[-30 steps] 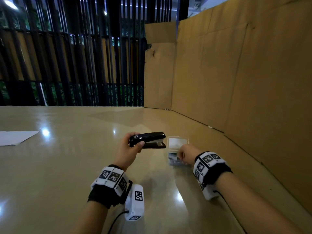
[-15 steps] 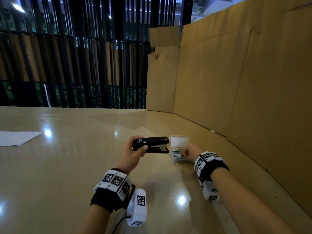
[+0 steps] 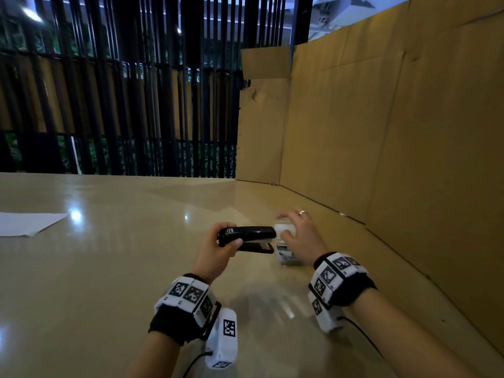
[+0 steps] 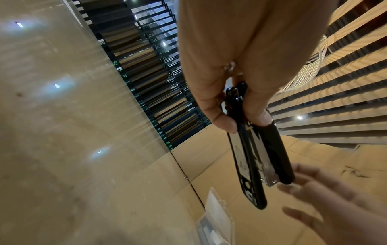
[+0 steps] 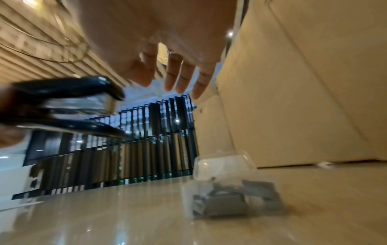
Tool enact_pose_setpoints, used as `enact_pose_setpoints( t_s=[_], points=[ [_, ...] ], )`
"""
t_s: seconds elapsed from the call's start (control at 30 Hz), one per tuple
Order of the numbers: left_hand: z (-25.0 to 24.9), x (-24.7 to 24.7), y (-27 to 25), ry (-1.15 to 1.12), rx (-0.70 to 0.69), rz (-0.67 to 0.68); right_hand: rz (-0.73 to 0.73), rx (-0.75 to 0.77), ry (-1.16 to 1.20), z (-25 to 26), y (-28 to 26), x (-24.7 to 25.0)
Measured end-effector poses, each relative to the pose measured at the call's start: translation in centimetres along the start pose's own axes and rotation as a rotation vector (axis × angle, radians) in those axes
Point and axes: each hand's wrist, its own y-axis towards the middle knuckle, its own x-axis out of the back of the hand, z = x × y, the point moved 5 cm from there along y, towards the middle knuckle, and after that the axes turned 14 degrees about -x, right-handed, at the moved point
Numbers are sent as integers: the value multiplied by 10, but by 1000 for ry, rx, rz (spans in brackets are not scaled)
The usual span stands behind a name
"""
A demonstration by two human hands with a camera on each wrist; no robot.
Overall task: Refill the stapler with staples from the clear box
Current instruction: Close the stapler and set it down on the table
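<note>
Right hand lifted off clear box, fingers spread.

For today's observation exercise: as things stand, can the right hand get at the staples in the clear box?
Probably yes. The clear box lies on the table with its lid up, the staples exposed, and the right hand hovers open just above with nothing between.

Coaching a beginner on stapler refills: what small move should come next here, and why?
Probably bring the right hand onto the front of the stapler and swing its top open. The left hand grips the stapler's rear above the table, its top still closed, while the clear box already sits open with staples showing and the right hand is empty.
</note>
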Motion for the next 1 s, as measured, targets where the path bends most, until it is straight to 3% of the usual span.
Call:
enact_pose_setpoints(
  t_s=[0.13, 0.23, 0.4, 0.5, 0.6, 0.73, 1.0],
  points=[
    [-2, -5, 0, -12, -35, 13, 154, 155, -69, 25, -17, -10],
    [-6, -9, 0, -48, -39, 16, 173, 263, -213, 34, -25, -19],
    [-8, -13, 0, -50, -36, 51, 200, 214, -206, 34, -28, -18],
    [-13, -18, -2, -102, 2, 54, 218, 220, -319, 30, -29, -17],
    [-18, -26, -5, -175, 33, 40, 129, 247, -501, 30, -34, -13],
    [-23, -42, -11, -209, 63, 71, 42, 281, -540, 33, -41, -8],
    [-29, -49, -16, -158, 100, 131, 155, 101, -656, 2, -30, 22]
  ],
)
